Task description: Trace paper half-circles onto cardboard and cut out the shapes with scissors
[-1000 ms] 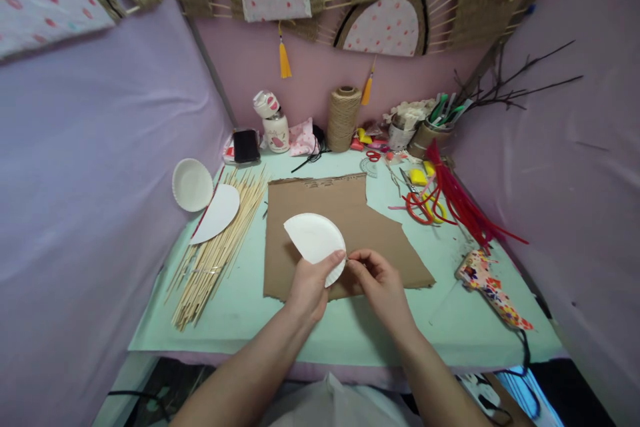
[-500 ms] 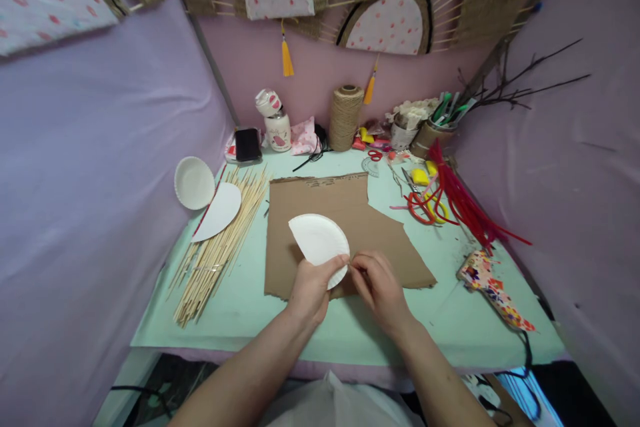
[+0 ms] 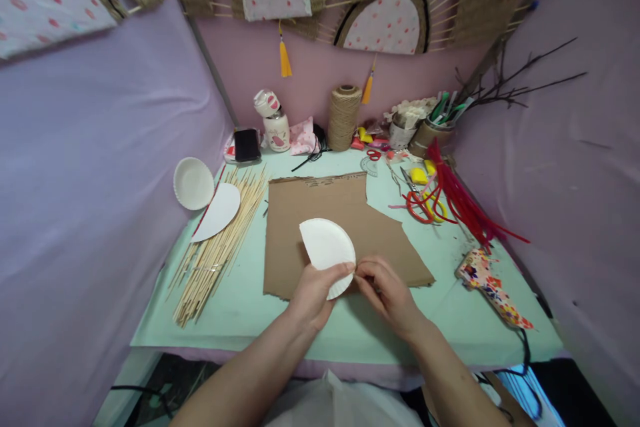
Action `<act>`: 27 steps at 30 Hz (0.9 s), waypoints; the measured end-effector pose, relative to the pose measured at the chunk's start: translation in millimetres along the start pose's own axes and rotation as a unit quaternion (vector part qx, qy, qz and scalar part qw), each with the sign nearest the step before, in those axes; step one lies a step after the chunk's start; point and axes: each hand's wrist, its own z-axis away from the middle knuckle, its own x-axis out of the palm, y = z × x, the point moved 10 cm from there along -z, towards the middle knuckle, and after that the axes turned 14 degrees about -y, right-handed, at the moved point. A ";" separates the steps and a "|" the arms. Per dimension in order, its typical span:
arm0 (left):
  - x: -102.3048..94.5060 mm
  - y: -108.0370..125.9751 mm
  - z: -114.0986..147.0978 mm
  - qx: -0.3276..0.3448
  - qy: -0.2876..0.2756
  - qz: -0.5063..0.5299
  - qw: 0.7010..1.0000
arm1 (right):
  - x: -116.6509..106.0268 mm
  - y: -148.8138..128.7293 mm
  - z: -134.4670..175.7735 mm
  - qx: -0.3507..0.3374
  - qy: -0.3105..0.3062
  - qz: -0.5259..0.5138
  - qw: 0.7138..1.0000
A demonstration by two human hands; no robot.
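A white half paper plate [image 3: 326, 247] is held just above a brown cardboard sheet [image 3: 320, 207] on the mint-green table. My left hand [image 3: 314, 293] grips the plate's lower part, thumb on top near the rim. My right hand [image 3: 387, 290] pinches the plate's right edge with fingertips, touching my left thumb. The lower part of the plate is hidden behind my left hand.
A bundle of bamboo skewers [image 3: 220, 247], another half plate [image 3: 219, 212] and a whole paper plate [image 3: 193, 183] lie at the left. A twine spool [image 3: 344, 117], jars, red pipe cleaners [image 3: 460, 203], scissors and a patterned fabric piece [image 3: 490, 287] fill the back and right.
The half plate has turned and shifted slightly to the right in my hands. My right fingertips have closed in onto its right edge.
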 end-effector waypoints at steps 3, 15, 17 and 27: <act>-1.4 -4.8 -1.0 -0.019 -0.006 0.005 1.000 | -0.4 -3.7 1.5 -0.004 -0.009 -0.015 1.000; -20.7 48.9 -18.8 0.075 0.078 -0.033 0.994 | -21.3 -8.7 28.7 0.148 -0.094 -0.083 0.981; -18.9 43.5 -22.8 0.062 0.076 -0.030 0.995 | -30.4 -4.5 49.2 0.220 -0.117 -0.093 0.964; -27.8 26.0 -41.5 0.031 0.063 -0.025 0.997 | -45.5 19.2 168.1 0.447 -0.223 0.019 0.866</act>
